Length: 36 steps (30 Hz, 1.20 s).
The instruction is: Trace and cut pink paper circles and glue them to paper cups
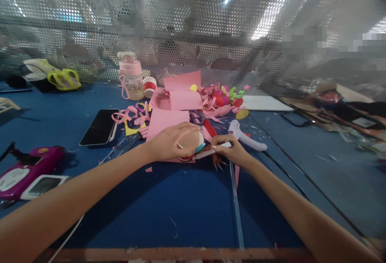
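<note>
My left hand is wrapped around a paper cup, which lies over the pink paper. The cup's pale round base faces up, and a bit of red shows at its lower edge. My right hand grips a slim white pen close to the cup's right side. The pen's tip is too blurred to make out. Just right of my right hand lies a white glue gun with a dark cord. Scissors rest partly hidden behind the cup.
Pink paper strips and colourful cut-outs lie behind my hands. A drinking bottle and another paper cup stand at the back. A phone and a purple toy-like device lie left. A perforated metal screen rises behind.
</note>
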Available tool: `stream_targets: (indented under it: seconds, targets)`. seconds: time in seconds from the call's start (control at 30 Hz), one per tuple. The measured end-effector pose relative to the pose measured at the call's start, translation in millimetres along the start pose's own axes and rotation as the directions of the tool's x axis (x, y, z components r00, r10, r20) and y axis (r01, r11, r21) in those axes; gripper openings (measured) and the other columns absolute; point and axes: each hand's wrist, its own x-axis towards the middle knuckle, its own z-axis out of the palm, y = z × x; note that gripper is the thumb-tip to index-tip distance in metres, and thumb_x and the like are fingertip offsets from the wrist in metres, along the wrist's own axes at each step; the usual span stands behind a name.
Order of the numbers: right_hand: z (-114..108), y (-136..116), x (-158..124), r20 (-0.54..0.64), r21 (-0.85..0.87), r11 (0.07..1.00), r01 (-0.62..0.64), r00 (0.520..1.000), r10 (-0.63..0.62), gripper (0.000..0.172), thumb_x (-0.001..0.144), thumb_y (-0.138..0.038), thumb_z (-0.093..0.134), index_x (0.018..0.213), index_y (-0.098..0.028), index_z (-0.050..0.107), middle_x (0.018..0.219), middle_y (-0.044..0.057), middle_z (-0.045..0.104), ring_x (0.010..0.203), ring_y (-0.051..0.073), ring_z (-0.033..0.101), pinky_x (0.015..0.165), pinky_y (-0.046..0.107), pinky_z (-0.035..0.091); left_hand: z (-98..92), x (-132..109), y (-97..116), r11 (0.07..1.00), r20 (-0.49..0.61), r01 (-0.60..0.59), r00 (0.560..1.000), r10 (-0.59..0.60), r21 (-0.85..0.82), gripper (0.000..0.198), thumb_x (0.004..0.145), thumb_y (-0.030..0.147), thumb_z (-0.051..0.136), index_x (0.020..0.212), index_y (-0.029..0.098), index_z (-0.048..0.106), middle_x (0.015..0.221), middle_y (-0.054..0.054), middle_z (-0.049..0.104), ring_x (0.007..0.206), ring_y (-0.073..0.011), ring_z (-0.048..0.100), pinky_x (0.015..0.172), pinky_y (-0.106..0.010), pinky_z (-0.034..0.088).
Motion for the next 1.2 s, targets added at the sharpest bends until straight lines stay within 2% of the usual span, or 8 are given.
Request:
stream_targets:
  seconds: [0.27,0.47,0.77,0.97,1.2]
  targets:
    - [-5.1,10.7,6.1,-0.026,0.034,0.999,-0.007,1.0,0.008,0.044,0.064,-0.061,0.067,0.061,-0.017,0.063,0.041,0.001,0.058,0.031,0.01,0.05,0.031,0.02,0.042,-0.5,-0.2,0.4,1.0,0.0,-0.013,1.0,0.013,-0.008,0.048,0.08,0.033,0.057,0.124,0.015,0.049,0.126,-0.014,0.053,0.118,-0.0248,0.05,0.103,-0.042,0.038]
    - [-7.1,16.6,8.4,-0.053,0.044,0.999,-0.012,0.998,0.014,0.044,0.067,-0.061,0.065,0.065,-0.017,0.067,0.041,0.0,0.058,0.03,0.01,0.05,0.03,0.02,0.042,-0.1,-0.1,1.0,1.0,-0.004,-0.022,1.0,0.022,0.006,0.048,0.081,0.033,0.058,0.124,0.014,0.05,0.127,-0.015,0.053,0.119,-0.0239,0.05,0.103,-0.041,0.038]
    - [-3.7,13.5,9.0,-0.086,0.081,0.995,-0.051,0.995,0.058,0.049,0.067,-0.068,0.059,0.063,-0.02,0.064,0.039,0.001,0.058,0.028,0.011,0.049,0.027,0.02,0.038,-0.6,0.1,0.5,0.999,0.001,-0.041,0.999,0.041,0.013,0.048,0.081,0.035,0.055,0.124,0.013,0.05,0.127,-0.016,0.053,0.12,-0.0244,0.049,0.103,-0.042,0.038]
    - [0.8,8.1,10.0,-0.153,0.129,0.99,-0.056,0.985,0.076,0.048,0.067,-0.067,0.06,0.056,-0.02,0.06,0.037,0.0,0.055,0.027,0.011,0.048,0.027,0.021,0.039,-0.1,0.2,-1.0,0.997,0.004,-0.067,0.998,0.067,0.039,0.047,0.082,0.035,0.055,0.124,0.015,0.049,0.127,-0.015,0.054,0.12,-0.0239,0.049,0.103,-0.042,0.038]
    - [3.0,8.1,10.5,-0.181,0.142,0.988,-0.066,0.979,0.091,0.05,0.067,-0.069,0.058,0.058,-0.02,0.06,0.036,0.001,0.056,0.026,0.011,0.048,0.025,0.021,0.037,0.3,0.0,-2.2,0.997,0.006,-0.061,0.998,0.061,0.054,0.048,0.082,0.034,0.054,0.123,0.01,0.05,0.126,-0.017,0.054,0.119,-0.0253,0.049,0.103,-0.043,0.037]
